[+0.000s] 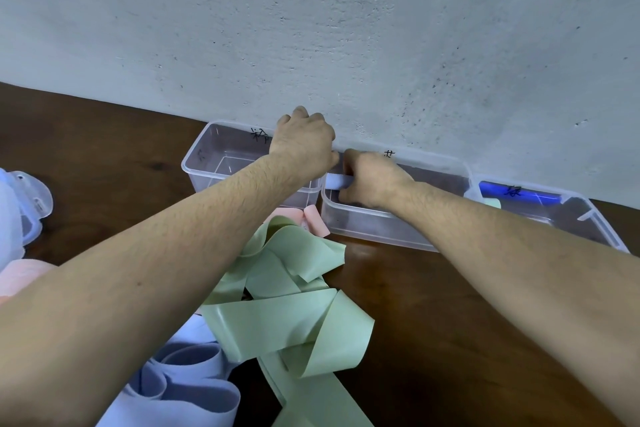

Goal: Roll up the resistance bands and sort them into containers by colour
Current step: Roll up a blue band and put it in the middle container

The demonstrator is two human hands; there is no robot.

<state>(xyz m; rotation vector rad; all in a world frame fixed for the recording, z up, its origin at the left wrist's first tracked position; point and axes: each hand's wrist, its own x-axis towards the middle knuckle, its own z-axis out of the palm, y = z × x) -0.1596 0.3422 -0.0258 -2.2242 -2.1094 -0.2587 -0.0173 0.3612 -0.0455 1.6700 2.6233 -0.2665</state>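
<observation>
Over the middle clear plastic container point(367, 224), the right hand point(372, 180) grips a rolled pale-blue resistance band point(335, 181), while the left hand point(303, 142), fingers curled, touches its end; whether it grips is unclear.

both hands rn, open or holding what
left hand: fingers curled over the boxes' far edge, whether it holds anything cannot be told
right hand: grips a rolled blue band at the middle box

blue roll point(335, 181) over mid container point(374, 222), green band point(294, 315) loose
</observation>
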